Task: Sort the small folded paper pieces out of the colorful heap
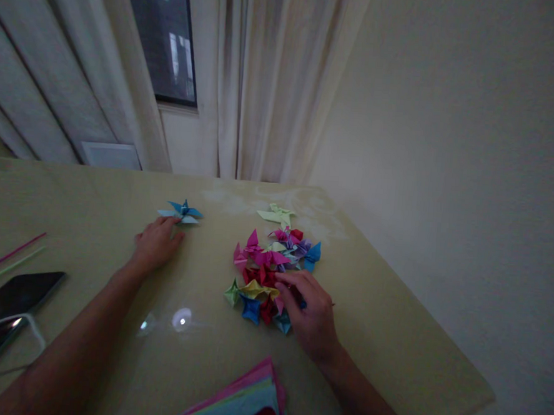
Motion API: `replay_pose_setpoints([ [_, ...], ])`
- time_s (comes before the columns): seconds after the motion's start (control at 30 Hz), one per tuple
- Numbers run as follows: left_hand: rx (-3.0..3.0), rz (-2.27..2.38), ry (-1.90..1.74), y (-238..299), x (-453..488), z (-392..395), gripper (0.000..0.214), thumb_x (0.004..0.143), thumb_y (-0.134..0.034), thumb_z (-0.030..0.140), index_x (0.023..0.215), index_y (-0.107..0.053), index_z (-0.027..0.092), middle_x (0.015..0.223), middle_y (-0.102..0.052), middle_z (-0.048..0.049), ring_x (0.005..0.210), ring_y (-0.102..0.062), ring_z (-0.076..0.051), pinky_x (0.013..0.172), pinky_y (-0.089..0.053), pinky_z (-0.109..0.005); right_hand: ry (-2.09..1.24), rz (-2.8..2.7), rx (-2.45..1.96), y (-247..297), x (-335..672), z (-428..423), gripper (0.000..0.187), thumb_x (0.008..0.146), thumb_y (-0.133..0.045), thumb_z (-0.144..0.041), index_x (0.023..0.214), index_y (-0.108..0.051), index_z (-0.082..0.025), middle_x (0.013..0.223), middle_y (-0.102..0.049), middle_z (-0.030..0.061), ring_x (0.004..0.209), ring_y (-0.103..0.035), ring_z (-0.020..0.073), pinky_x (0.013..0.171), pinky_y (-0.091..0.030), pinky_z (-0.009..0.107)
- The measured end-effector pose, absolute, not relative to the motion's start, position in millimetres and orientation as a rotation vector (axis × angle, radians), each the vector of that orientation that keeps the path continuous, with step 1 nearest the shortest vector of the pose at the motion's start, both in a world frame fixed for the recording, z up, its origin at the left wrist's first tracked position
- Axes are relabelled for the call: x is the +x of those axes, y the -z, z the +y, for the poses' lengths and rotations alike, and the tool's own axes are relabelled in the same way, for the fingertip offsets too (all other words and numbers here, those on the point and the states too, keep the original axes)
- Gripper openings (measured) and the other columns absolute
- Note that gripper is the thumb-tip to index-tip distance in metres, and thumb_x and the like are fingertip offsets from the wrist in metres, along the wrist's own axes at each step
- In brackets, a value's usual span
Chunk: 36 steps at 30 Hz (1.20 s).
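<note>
1. Left hand's grip [159,245]: fingertips at the blue origami crane [185,210], far left; closure cannot be told.
2. Right hand's grip [313,316]: at right side of the multicoloured origami pile [269,257]; clamping cannot be told.
3. Pale-green origami crane [278,216]: on tabletop [369,301], just beyond pile.

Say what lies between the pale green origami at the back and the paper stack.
Head view: origami heap, with the right hand at its right side, then bare tabletop down to the paper stack.
</note>
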<state>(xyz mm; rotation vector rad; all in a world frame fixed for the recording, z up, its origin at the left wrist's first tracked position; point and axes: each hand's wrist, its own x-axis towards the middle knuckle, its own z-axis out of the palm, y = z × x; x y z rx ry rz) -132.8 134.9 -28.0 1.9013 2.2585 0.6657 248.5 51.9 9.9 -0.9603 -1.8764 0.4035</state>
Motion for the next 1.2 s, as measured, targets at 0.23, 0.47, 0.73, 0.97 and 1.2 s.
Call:
replay_pose_setpoints([
  [0.23,1.873,2.209,-0.852,-7,-123,140,0.034,0.090,-0.059,0.046,0.102,-0.078,0.020,0.108,-0.080,-0.0103,0.098,-0.073,-0.028,0.094,-0.055,-0.040,-0.422,-1.861,-1.000,-13,249,52,0.016,0.101,-0.066,-0.028,0.112,-0.077,-0.022,0.095,-0.075,0.0070,0.079,-0.070,0.0200,0.075,-0.058,0.032],
  [0.47,2.174,1.232,-0.832,-74,-49,110,0.028,0.089,-0.070,0.050,0.092,-0.080,0.024,0.094,-0.081,-0.0012,0.087,-0.072,-0.019,0.081,-0.055,-0.029,-0.597,-1.763,-1.019,-11,248,50,0.034,0.101,-0.068,-0.034,0.133,-0.068,-0.022,0.100,-0.075,0.0057,0.076,-0.069,0.0169,0.069,-0.057,0.027],
  [0.73,2.282,0.885,-0.771,-70,20,88,0.022,0.097,-0.066,0.042,0.102,-0.077,0.023,0.101,-0.078,-0.0033,0.093,-0.071,-0.018,0.088,-0.055,-0.030,-0.807,-1.623,-1.007,-10,254,59,0.024,0.098,-0.069,-0.040,0.090,-0.076,-0.019,0.076,-0.070,0.0020,0.064,-0.064,0.0154,0.058,-0.051,0.024],
  [0.97,2.027,2.231,-1.066,-23,-63,152,0.043,0.099,-0.058,0.039,0.135,-0.065,0.017,0.158,-0.047,-0.0208,0.148,-0.038,-0.042,0.119,-0.033,-0.064,-0.806,-1.352,-1.114,-8,267,80,0.038,0.093,-0.074,-0.045,0.119,-0.075,-0.017,0.095,-0.078,0.0068,0.069,-0.071,0.0176,0.062,-0.057,0.027],
  [1.2,1.885,2.458,-0.449,11,-121,169,0.050,0.106,-0.040,0.036,0.142,-0.061,0.008,0.141,-0.062,-0.0249,0.132,-0.055,-0.044,0.105,-0.047,-0.061,-0.765,-1.288,-1.147,-4,271,87,0.030,0.094,-0.073,-0.045,0.109,-0.077,-0.020,0.089,-0.077,0.0062,0.067,-0.066,0.0166,0.057,-0.054,0.026],
])
